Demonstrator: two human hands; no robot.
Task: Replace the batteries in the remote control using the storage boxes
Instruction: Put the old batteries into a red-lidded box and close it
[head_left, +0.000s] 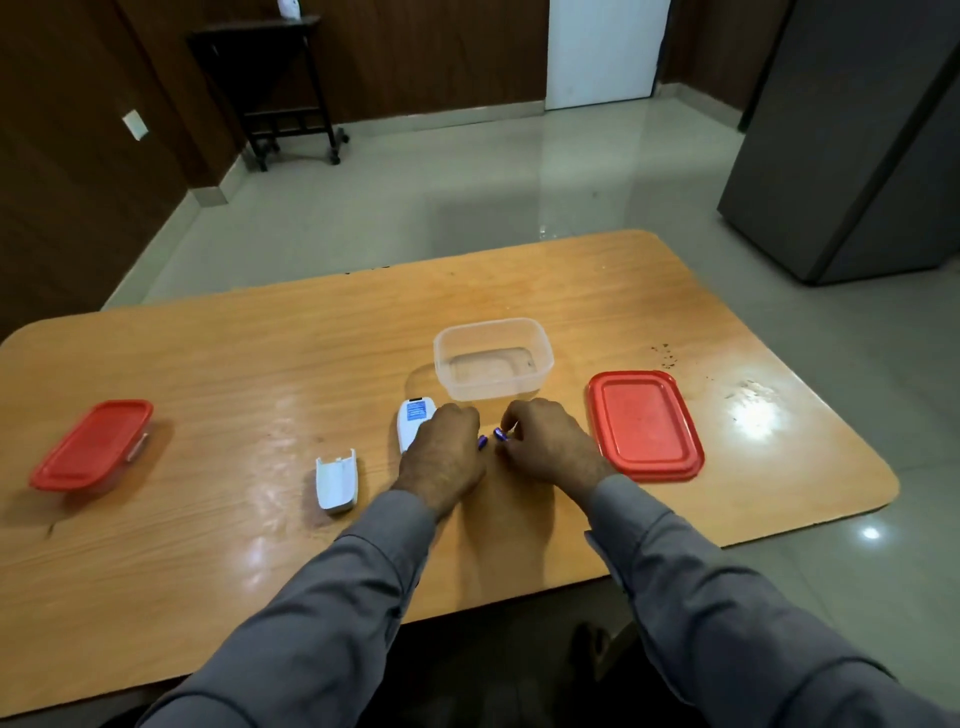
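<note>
1. Nearest cam: our two grey sleeves, both reaching fwd over the wooden table.
2. Left hand is palm down, fingers curled over the lower part of the white remote; only the remote's top end w/ a blue label shows. A blue battery pokes out at the fingertips on the right side of that hand. Can't tell if it's pinched or just touching.
3. Right hand has its fingers closed in a tight pinch on a second blue battery, held low, just beside the first one. The two hands are nearly touching.
4. Battery cover, white, lies inner side up on the table, left of the remote, apart from both hands.
5. Clear open box sits just behind the hands. Looks empty, but the plastic is cloudy so not 100% sure.
6. Its red lid lies flat on the table, right of the right hand.
7. Second box w/ red lid on is far left, well apart from the rest; contents not visible.
</note>
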